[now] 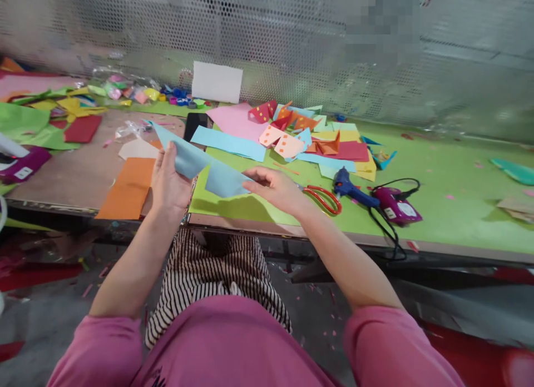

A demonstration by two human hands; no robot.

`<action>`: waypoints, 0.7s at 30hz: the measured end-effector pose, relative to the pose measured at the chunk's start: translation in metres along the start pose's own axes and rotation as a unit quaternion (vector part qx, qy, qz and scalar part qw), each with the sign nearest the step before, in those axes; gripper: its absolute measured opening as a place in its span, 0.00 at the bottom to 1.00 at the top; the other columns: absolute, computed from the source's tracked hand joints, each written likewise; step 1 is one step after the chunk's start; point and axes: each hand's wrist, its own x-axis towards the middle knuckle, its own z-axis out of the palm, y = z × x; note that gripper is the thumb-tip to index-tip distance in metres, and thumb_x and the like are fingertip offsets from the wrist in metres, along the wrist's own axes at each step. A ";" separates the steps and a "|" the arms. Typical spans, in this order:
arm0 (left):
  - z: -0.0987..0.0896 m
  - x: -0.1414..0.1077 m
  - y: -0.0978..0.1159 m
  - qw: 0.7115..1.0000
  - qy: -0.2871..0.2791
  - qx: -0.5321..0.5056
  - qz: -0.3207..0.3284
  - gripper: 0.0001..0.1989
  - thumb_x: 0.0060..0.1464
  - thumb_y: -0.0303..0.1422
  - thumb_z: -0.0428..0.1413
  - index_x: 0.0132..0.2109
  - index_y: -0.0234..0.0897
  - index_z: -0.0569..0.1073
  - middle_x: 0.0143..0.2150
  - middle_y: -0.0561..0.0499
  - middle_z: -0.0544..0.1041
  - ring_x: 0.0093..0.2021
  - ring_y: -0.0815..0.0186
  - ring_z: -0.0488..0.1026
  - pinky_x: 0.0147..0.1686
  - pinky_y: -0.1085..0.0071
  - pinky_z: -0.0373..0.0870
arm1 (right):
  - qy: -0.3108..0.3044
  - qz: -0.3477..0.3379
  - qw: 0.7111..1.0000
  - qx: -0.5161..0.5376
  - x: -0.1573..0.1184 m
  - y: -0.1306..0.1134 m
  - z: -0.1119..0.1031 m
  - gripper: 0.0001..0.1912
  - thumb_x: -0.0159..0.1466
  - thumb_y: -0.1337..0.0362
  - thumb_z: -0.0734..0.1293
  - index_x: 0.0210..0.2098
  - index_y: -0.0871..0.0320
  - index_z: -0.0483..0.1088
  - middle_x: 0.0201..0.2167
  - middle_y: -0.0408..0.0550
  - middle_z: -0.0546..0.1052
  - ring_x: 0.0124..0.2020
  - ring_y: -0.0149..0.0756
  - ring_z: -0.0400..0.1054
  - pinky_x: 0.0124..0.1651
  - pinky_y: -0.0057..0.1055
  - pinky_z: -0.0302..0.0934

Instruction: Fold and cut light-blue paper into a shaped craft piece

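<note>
A folded light blue paper [196, 160] with a notch cut in its lower edge is held up above the table's front edge. My left hand [169, 178] grips its left part, the thumb on the near face. At the right end, my right hand [271, 188] pinches the paper between thumb and fingers. Scissors with orange handles [323, 199] lie on the table just beyond my right wrist. Orange paper [127, 188] lies beside my left hand. Behind the held piece rests a light blue paper strip [228, 143].
Folded and dotted paper pieces [283, 141] are heaped at the back middle. A blue glue gun [354, 188] and a purple box with a cable [396, 205] sit at the right. A dark phone-like slab [195, 125] and a white card [217, 82] are further back.
</note>
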 end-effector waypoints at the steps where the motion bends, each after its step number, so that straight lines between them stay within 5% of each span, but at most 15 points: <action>1: -0.003 0.000 -0.004 1.000 -0.005 0.001 -0.011 0.23 0.64 0.53 0.48 0.58 0.46 0.63 0.64 0.47 0.74 0.62 0.58 0.72 0.50 0.53 0.76 | 0.006 0.009 1.000 -0.006 0.002 0.002 -0.003 0.25 0.62 0.43 0.70 0.47 0.55 0.77 0.38 0.47 0.81 0.38 0.36 0.75 0.46 0.38 0.70; 6: -0.031 0.002 -0.015 0.999 -0.011 0.020 -0.023 0.21 0.61 0.51 0.53 0.56 0.49 0.68 0.58 0.45 0.77 0.55 0.57 0.76 0.47 0.57 0.76 | 0.001 0.050 0.998 -0.037 0.012 0.019 -0.040 0.21 0.59 0.43 0.71 0.38 0.54 0.78 0.35 0.45 0.79 0.37 0.36 0.72 0.47 0.39 0.70; 12: -0.055 0.010 -0.015 0.975 -0.075 0.204 0.044 0.20 0.61 0.47 0.57 0.55 0.43 0.74 0.55 0.46 0.79 0.46 0.63 0.75 0.43 0.62 0.74 | -0.039 0.106 0.980 -0.164 0.015 0.040 -0.074 0.17 0.61 0.46 0.69 0.36 0.52 0.80 0.34 0.44 0.81 0.34 0.37 0.70 0.45 0.42 0.64; 16: -0.046 0.012 -0.005 0.941 -0.159 0.291 0.065 0.17 0.58 0.45 0.61 0.47 0.39 0.81 0.46 0.46 0.82 0.41 0.60 0.76 0.44 0.56 0.74 | -0.043 0.103 0.973 -0.204 0.016 0.042 -0.072 0.17 0.63 0.48 0.68 0.38 0.52 0.81 0.35 0.45 0.82 0.36 0.38 0.71 0.43 0.39 0.63; 21: -0.011 0.010 0.011 0.886 -0.189 0.368 0.208 0.14 0.60 0.45 0.59 0.50 0.46 0.80 0.55 0.47 0.81 0.60 0.50 0.72 0.65 0.43 0.58 | 0.045 0.016 0.955 -0.292 0.012 0.020 -0.059 0.17 0.68 0.51 0.65 0.42 0.55 0.81 0.37 0.48 0.82 0.35 0.37 0.71 0.40 0.35 0.60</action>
